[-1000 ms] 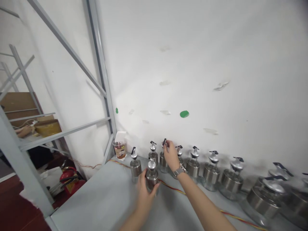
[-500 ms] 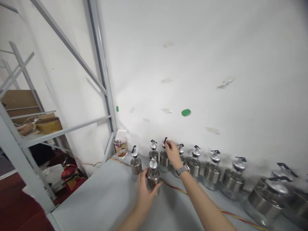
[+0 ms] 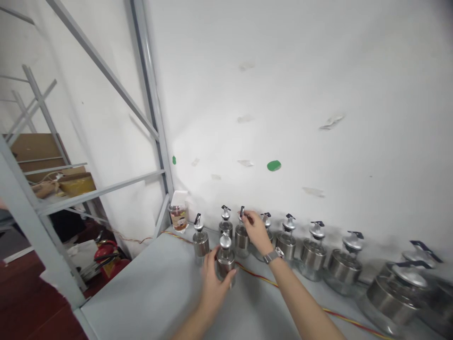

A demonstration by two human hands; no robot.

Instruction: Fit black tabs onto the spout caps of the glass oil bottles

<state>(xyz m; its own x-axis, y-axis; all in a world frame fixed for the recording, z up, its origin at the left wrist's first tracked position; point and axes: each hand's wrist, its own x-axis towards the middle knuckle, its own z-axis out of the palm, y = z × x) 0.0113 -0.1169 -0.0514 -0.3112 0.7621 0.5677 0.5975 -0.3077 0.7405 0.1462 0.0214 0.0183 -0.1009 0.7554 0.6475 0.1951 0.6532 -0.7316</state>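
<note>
Fingers of the left hand (image 3: 212, 288) stay wrapped round the front dispenser bottle (image 3: 225, 259) on the table (image 3: 148, 302); right hand (image 3: 256, 232) still pinches the back-row bottle's spout (image 3: 242, 212). Neither bottle has shifted over the last second.

Bottles (image 3: 225, 257) pair clear glass with brushed steel sleeves and shiny metal spouts; the table (image 3: 148, 302) is matt, smooth grey.

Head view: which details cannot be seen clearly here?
- Bottle: lower body hidden by left hand.
- Bottle behind: top partly covered by right hand.
- Cup: label too small to read.
- Large jars: blurred, cut by right edge.
</note>
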